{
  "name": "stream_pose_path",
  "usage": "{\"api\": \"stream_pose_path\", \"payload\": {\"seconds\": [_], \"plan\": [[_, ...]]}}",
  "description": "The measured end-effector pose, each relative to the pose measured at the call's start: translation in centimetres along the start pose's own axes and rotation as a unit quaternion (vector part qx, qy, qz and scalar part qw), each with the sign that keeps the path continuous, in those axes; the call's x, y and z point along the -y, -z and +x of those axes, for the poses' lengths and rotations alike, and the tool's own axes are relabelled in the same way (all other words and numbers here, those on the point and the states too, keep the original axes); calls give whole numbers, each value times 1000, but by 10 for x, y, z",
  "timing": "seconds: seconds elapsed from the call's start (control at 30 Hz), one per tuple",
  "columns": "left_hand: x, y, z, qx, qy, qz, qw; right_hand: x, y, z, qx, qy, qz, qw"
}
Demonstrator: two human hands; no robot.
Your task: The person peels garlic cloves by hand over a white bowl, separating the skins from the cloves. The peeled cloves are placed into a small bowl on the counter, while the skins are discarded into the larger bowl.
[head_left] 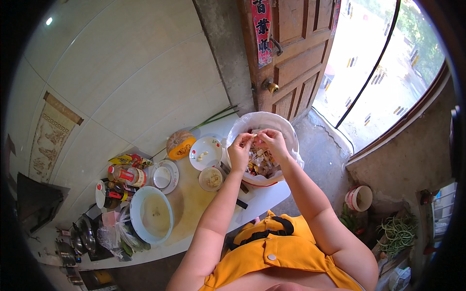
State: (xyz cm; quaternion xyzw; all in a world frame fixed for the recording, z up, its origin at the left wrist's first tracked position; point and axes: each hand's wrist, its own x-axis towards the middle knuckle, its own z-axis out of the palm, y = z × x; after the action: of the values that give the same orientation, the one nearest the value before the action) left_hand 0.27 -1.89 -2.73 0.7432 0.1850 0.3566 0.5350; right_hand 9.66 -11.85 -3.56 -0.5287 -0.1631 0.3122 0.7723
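Both my hands are raised over a white bucket [297, 138] lined with a clear plastic bag and holding food scraps [262, 164]. My left hand [240, 149] is closed, its fingertips pinching a small pale garlic clove [254, 136]. My right hand [275, 144] meets it from the other side, thumb and fingers pressed together at the same clove. Left of the bucket, a white plate [211, 144] carries several peeled cloves. Just below that plate stands a small bowl [211, 179] with pale chopped bits in it.
A knife [241, 203] lies partly behind my left forearm. On the counter are a cut pumpkin [180, 144], stacked white dishes [165, 176], an oil bottle [130, 175] and a pale blue basin [137, 228] of water. A wooden door [296, 63] stands open beyond the bucket.
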Motion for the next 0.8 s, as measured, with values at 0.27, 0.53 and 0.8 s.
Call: {"api": "stream_pose_path", "payload": {"seconds": [0.27,0.53,0.8], "plan": [[0,-2,-1,0,32,-12,999,-4,-2,3,2,13,54,998],[-4,-1,1,15,29,20,999,-16,1,8,-21,106,-115,987],[19,0,3,11,98,-148,984,-10,-1,7,-71,97,-87,989]]}}
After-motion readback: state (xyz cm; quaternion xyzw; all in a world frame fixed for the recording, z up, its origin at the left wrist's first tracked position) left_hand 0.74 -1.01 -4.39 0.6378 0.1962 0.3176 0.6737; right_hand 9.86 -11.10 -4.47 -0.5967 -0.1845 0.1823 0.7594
